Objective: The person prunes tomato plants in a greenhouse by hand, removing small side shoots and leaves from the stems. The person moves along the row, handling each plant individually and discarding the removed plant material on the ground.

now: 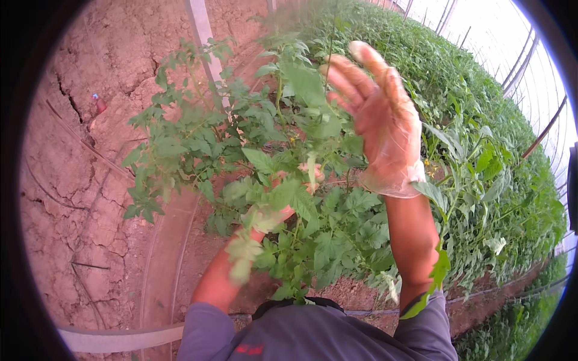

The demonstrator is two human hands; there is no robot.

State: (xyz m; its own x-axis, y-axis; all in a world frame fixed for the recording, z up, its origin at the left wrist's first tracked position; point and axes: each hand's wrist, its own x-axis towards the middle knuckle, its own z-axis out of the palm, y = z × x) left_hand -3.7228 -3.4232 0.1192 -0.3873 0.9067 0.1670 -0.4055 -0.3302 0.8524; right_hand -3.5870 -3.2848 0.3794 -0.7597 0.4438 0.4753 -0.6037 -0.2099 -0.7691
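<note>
Tomato plants (257,113) with green leaves and a few small yellow flowers (292,138) stand close in front of me. My right hand (379,104), in a thin clear plastic glove, is raised beside the upper leaves with its fingers apart. A thin dark string (331,45) runs up past those fingertips, and I cannot tell whether they touch it. Lower down, my left hand (311,173), also gloved, reaches in among the stems. Leaves cover most of it, so its grip is hidden. Some leaves near both hands are blurred.
Cracked dry soil (108,180) lies to the left, with a small red object (100,106) on it. A pale post (203,40) rises behind the plants. Dense rows of plants (492,149) fill the right side, under the greenhouse wall (519,49). A pale curved bar (122,340) crosses at lower left.
</note>
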